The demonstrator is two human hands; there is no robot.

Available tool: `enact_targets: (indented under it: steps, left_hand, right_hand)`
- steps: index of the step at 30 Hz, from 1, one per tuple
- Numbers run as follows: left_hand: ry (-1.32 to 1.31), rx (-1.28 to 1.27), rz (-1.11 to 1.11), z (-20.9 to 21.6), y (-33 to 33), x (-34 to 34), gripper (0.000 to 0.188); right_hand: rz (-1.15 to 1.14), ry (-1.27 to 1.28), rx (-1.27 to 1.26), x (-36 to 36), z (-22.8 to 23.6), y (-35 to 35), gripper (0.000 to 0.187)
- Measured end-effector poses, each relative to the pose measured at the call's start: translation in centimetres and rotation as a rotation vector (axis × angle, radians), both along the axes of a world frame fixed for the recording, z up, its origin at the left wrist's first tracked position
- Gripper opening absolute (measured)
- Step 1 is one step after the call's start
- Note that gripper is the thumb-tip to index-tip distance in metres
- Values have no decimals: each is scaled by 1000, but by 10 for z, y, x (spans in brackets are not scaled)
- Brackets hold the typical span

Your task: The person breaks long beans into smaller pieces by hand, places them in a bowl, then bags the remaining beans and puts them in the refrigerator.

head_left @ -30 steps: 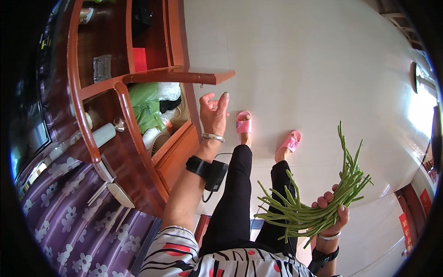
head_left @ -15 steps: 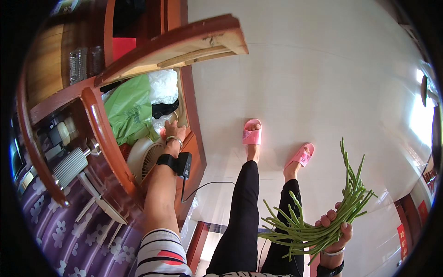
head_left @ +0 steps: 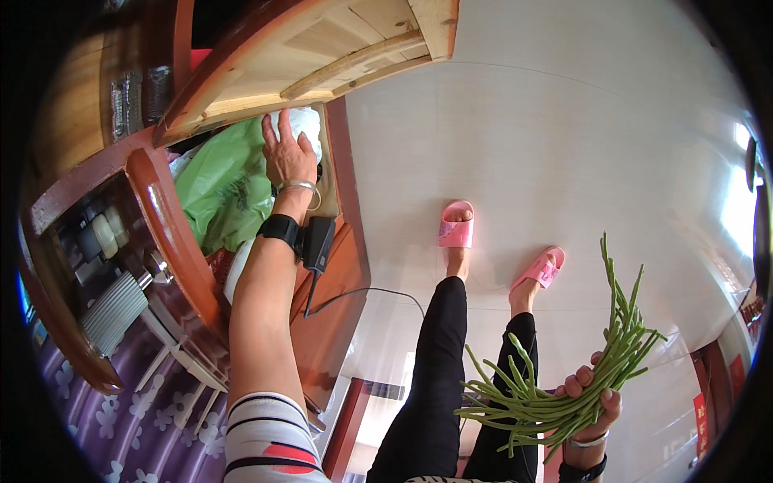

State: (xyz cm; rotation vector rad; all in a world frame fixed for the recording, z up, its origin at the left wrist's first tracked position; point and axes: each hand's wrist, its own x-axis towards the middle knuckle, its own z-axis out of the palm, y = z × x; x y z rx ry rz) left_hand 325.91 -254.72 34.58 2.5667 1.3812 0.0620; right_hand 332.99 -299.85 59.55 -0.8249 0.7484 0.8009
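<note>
The middle of my view is bright, and it falls off into gloom on the left. The strongest light enters at the right edge, where a bright opening (head_left: 739,213) is washed out to white. Its sheen spreads over the pale floor (head_left: 580,161), leaving only faint, soft shadows near the pink slippers (head_left: 456,232). I get small highlights on the dim, varnished cabinet (head_left: 145,177). The lens bends its open door (head_left: 354,60) into a curve, and black closes in around the rim. The green beans (head_left: 572,398) look sharp to me; the purple cloth (head_left: 105,423) is murkier.
</note>
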Motion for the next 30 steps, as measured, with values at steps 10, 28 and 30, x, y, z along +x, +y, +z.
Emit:
enact_targets:
  steps: [10, 28, 30]
  left_hand:
    - [372, 108, 795, 10, 26, -54, 81]
    - [731, 8, 944, -37, 78, -138, 83]
    - [753, 2, 932, -38, 73, -133, 83]
  right_hand:
    - [-31, 7, -24, -5, -12, -18, 52]
    - [-70, 49, -17, -3, -43, -17, 52]
    - [-65, 50, -8, -2, -44, -12, 53]
